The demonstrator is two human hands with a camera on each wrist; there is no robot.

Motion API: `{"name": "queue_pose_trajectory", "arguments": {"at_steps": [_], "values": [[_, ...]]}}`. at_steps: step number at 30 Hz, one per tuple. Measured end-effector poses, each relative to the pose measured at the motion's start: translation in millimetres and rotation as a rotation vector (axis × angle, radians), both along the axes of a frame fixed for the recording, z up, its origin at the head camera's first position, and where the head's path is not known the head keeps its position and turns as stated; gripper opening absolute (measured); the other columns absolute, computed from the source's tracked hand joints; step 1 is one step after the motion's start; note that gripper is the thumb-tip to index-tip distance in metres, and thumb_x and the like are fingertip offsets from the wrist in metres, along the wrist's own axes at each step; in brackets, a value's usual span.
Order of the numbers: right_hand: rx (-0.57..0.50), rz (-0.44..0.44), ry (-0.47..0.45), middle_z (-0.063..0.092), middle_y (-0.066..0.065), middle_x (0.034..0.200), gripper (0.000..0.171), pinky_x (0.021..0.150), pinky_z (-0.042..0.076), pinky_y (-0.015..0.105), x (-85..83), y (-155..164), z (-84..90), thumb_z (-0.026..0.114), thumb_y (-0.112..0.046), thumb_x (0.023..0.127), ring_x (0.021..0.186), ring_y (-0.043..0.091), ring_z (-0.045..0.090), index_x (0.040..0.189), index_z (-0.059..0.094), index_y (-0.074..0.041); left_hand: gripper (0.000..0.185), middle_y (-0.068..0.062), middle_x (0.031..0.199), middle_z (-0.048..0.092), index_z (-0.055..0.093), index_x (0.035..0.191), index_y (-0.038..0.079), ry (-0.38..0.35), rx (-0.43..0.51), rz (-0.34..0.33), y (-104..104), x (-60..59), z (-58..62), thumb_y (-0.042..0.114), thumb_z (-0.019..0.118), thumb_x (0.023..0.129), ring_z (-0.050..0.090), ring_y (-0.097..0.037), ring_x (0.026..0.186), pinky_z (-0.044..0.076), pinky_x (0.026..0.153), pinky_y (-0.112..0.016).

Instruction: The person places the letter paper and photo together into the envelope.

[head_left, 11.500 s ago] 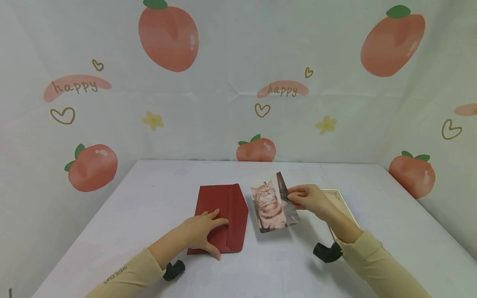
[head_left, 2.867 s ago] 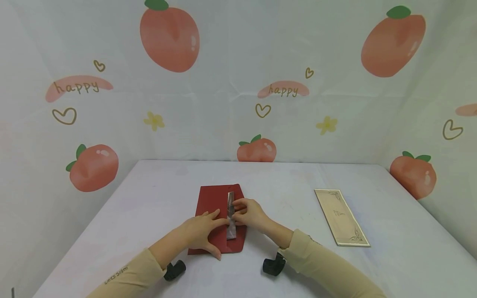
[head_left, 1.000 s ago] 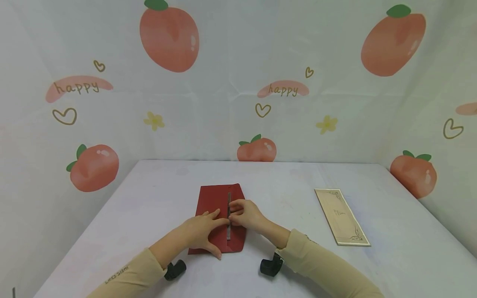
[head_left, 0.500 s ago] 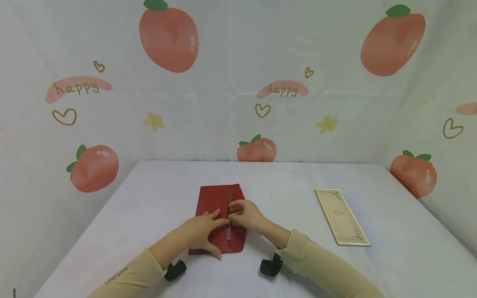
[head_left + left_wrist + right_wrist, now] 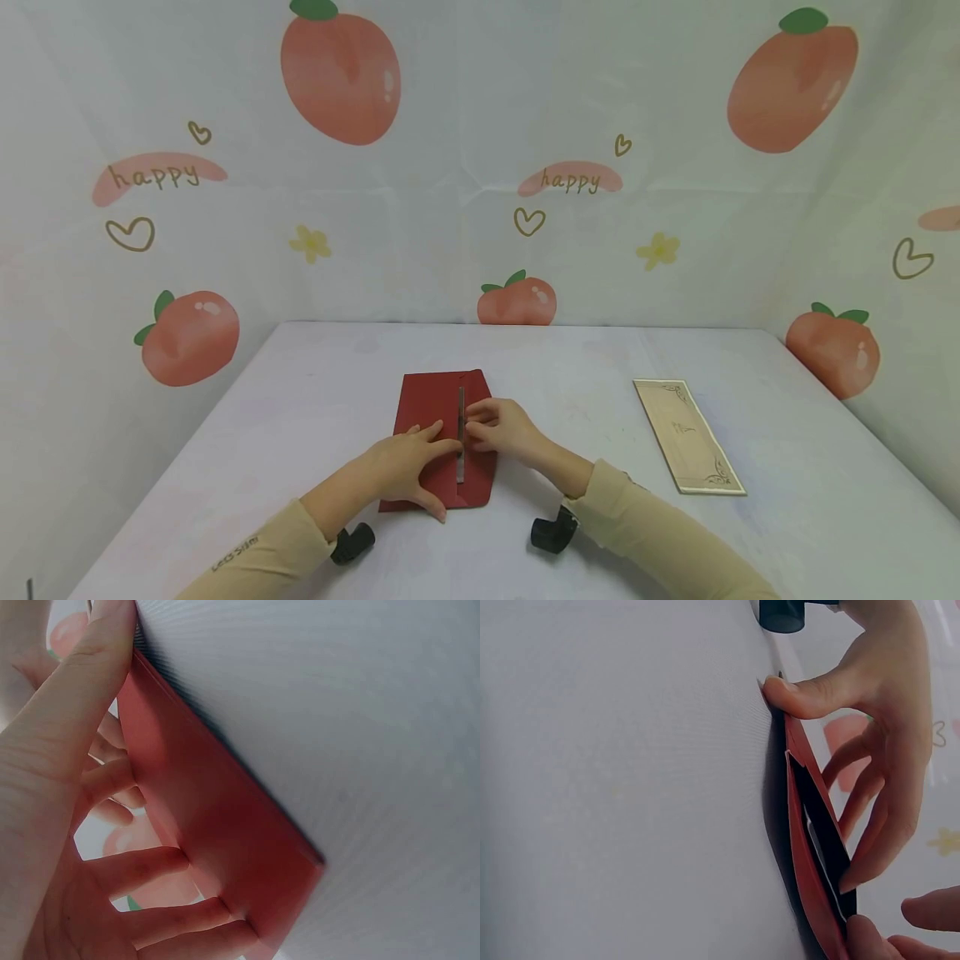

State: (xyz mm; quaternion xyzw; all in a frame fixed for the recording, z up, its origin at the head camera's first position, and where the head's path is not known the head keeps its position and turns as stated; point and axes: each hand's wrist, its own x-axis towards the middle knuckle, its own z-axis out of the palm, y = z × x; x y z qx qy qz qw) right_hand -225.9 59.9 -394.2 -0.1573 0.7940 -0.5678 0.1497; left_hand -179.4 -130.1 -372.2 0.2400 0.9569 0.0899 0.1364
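White table (image 5: 322,358); red envelope (image 5: 429,400) on it, flap open toward the right hand. Cream card (image 5: 686,437) farther right. Left hand (image 5: 405,464) flat, spread, pressing envelope; right hand (image 5: 504,429) loosely bent, fingertips parted, no grip visible. Narrow grey strip (image 5: 461,405) sticks out of the envelope pocket between both hands, about equally near, long axis running away from the person.

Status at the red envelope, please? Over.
Left hand spread on red envelope. Right hand at its flap, loosely curled. Thin grey strip showing; left fingertip overlaps it.
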Motion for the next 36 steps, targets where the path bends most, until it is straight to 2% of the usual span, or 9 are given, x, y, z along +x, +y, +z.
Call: {"name": "queue_pose_trajectory", "arguments": {"at_steps": [9,14,21,29,36], "values": [[0.023,-0.024,0.014,0.065,0.022,0.103,0.032,0.073,0.058,0.033,-1.0,15,2.4,0.057,-0.006,0.089,0.086,0.020,0.068,0.117,0.057,0.009,0.086,-0.016,0.147,0.039,0.047,0.134,0.027,0.003,-0.004,0.005,0,-0.6,-1.8,0.060,0.078,0.060,0.040,-0.049,0.129,0.044,0.094,-0.058],[0.043,-0.017,0.053,0.065,0.025,0.102,0.032,0.072,0.058,0.032,-1.8,29,4.8,0.058,-0.007,0.089,0.084,0.020,0.068,0.116,0.057,0.010,0.085,-0.015,0.147,0.039,0.047,0.133,0.028,0.003,0.010,0.003,0,0.0,-1.5,0.059,0.078,0.060,0.039,-0.050,0.129,0.045,0.094,-0.059],[0.075,-0.030,0.085,0.065,0.025,0.098,0.033,0.070,0.058,0.031,-3.1,50,7.1,0.059,-0.008,0.087,0.079,0.013,0.066,0.114,0.059,0.011,0.085,-0.016,0.147,0.038,0.047,0.133,0.028,0.007,0.021,-0.003,-1,-0.3,-2.0,0.059,0.078,0.060,0.039,-0.050,0.129,0.044,0.093,-0.059],[0.112,-0.111,0.048,0.064,0.022,0.102,0.034,0.072,0.058,0.030,-4.0,80,7.2,0.059,-0.011,0.089,0.082,0.014,0.066,0.116,0.057,0.010,0.085,-0.016,0.147,0.038,0.047,0.133,0.026,0.014,0.024,-0.011,-2,-0.2,-2.7,0.059,0.078,0.061,0.038,-0.050,0.129,0.045,0.093,-0.058],[0.156,-0.189,0.055,0.064,0.024,0.105,0.035,0.072,0.057,0.029,-3.6,113,7.9,0.059,-0.012,0.091,0.085,0.017,0.067,0.117,0.056,0.011,0.087,-0.018,0.146,0.038,0.046,0.134,0.025,0.032,0.029,-0.035,-4,-1.3,-5.4,0.060,0.077,0.060,0.040,-0.051,0.128,0.045,0.093,-0.059]]}}
